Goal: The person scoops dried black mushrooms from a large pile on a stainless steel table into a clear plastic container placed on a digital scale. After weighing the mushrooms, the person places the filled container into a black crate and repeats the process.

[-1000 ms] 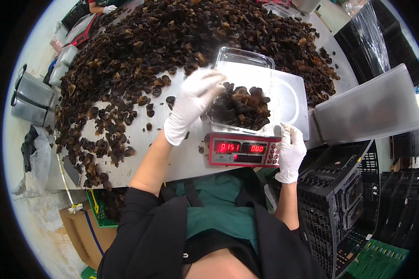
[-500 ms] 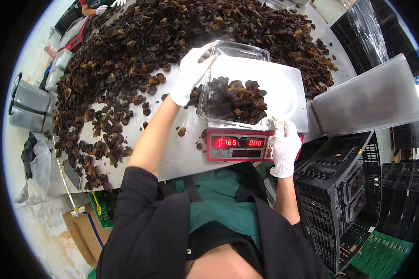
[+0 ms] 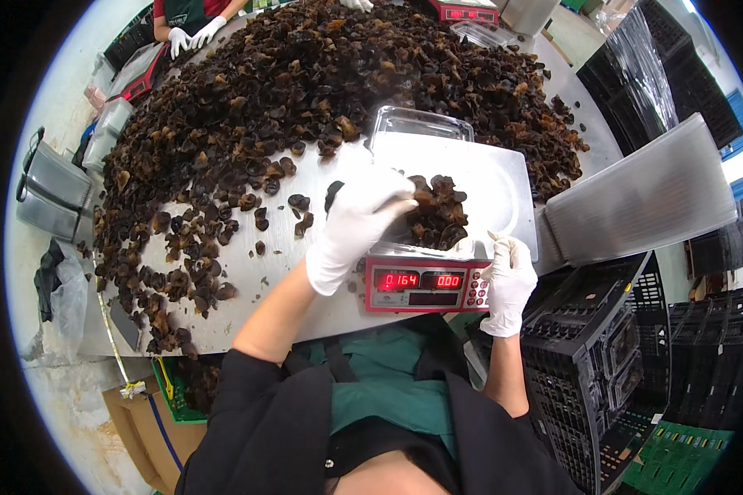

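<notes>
A clear plastic tray (image 3: 413, 249) holding dark brown wood ear mushrooms (image 3: 439, 213) rests on the steel pan (image 3: 504, 177) of a red weighing scale (image 3: 380, 299). My left hand (image 3: 359, 214), in a white glove, reaches over the tray's left side. Its fingers are bent and pressed together against the mushrooms; what they hold, if anything, is hidden. My right hand (image 3: 510, 285), also white-gloved, is closed beside the tray's near right corner, by the scale's buttons. I cannot make out anything in its fingers. A second clear tray (image 3: 425, 124) lies behind the pan.
A large heap of wood ear mushrooms (image 3: 264, 91) covers the far table (image 3: 301, 285). Stacked clear trays (image 3: 644, 194) lean at right above black crates (image 3: 582, 355). Across the table, a person's gloved hands (image 3: 194, 37) are near another scale (image 3: 136, 78); another scale (image 3: 468, 12) stands far right.
My left hand has left the tray's far left rim and come nearer, over the mushrooms. My right hand stays by the near right corner. The view has shifted, showing more of the far side.
</notes>
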### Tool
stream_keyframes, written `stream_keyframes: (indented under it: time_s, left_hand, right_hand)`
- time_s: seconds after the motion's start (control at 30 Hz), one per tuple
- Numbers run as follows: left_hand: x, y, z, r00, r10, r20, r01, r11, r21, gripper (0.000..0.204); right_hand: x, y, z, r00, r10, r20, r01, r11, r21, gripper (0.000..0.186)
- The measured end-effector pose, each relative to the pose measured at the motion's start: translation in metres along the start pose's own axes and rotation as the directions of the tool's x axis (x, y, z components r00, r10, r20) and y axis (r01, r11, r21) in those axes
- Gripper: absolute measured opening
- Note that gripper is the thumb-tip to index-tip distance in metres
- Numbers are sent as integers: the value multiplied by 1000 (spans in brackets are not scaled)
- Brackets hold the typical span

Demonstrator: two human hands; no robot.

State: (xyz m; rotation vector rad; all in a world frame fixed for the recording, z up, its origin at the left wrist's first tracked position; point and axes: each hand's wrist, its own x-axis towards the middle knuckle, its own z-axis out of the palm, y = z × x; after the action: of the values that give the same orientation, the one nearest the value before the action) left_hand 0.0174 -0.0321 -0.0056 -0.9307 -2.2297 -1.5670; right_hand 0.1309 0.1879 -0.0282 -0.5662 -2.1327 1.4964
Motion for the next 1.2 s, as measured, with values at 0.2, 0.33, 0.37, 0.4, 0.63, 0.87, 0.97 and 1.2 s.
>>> stream_keyframes:
  time_s: [0.2, 0.33, 0.37, 0.4, 0.63, 0.87, 0.97, 1.2]
  left_hand:
    - [2, -2, 8, 970, 126, 209, -210, 869, 449, 39]
    - [10, -6, 23, 961, 134, 240, -241, 830, 503, 24]
    - [11, -5, 22, 967, 187, 173, -244, 873, 422, 22]
    - [12, -3, 21, 968, 231, 100, -252, 907, 338, 20]
    - [-46, 10, -55, 852, -510, 119, 298, 286, -911, 35]
    - [-201, 15, -54, 638, -541, 547, 506, -241, -828, 70]
    - [-258, 11, -64, 619, -614, 489, 393, -297, -870, 68]
    - [-362, 40, -198, 552, -776, 304, 583, 99, -807, 35]
  right_hand:
    - [12, -15, 13, 989, -149, -6, 148, 984, -101, 15]
    - [41, -38, 32, 920, -327, 217, 389, 834, -391, 21]
    - [50, -38, 37, 866, -414, 280, 498, 754, -427, 22]
    - [61, -34, 42, 801, -489, 346, 599, 660, -454, 23]
    - [74, -38, 49, 857, -461, 232, 515, 784, -345, 16]
    - [-61, -73, 84, 531, -556, 640, 715, 699, 13, 10]
    - [-117, -50, 122, 231, -440, 868, 580, 778, 241, 23]
    - [-148, 11, 159, 364, -443, 819, 586, 793, 168, 28]
